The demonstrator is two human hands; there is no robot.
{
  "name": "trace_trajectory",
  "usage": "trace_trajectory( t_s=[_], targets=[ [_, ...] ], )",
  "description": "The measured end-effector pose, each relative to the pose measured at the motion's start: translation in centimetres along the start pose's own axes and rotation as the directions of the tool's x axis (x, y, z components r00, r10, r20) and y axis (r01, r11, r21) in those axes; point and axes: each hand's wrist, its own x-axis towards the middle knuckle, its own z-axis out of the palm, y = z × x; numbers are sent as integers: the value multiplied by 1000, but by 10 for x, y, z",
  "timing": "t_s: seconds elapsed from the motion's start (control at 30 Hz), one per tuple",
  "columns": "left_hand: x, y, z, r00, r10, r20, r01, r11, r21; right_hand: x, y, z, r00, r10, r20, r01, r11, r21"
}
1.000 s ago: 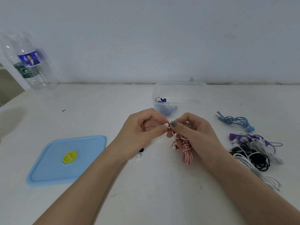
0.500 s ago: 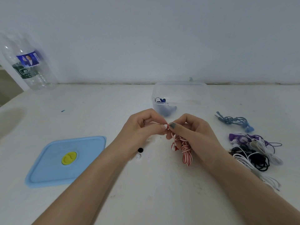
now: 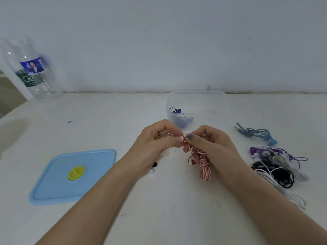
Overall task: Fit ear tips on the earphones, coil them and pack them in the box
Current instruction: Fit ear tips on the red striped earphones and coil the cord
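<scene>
Writing on the bottle (image 3: 33, 71) label at upper left cannot be read. Red and white striped earphones (image 3: 203, 163) are pinched at mid-frame by the right hand (image 3: 214, 147), and a white ear tip (image 3: 180, 138) by the left hand (image 3: 155, 145). Behind them on the white table (image 3: 159, 218), a clear box (image 3: 196, 110) is seen.

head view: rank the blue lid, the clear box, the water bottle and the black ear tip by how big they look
1. blue lid
2. clear box and water bottle: look alike, and the bottle is cut off at the edge
3. black ear tip
</scene>
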Motion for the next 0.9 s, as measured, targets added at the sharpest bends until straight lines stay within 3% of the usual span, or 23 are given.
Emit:
trace_trajectory(
  t_s=[0.33,0.67,0.9],
  targets=[
    [-5,-2,-1,991,128,-36,-119,975,189,1,3,0,999,-35,-28,37,998,51],
    [-5,-2,1,989,138,-44,-128,975,182,1,5,0,998,-55,-35,56,998,13],
    [-5,-2,-3,983,184,8,-179,946,269,2,3,-1,999,-47,-27,48,998,39]
  ],
)
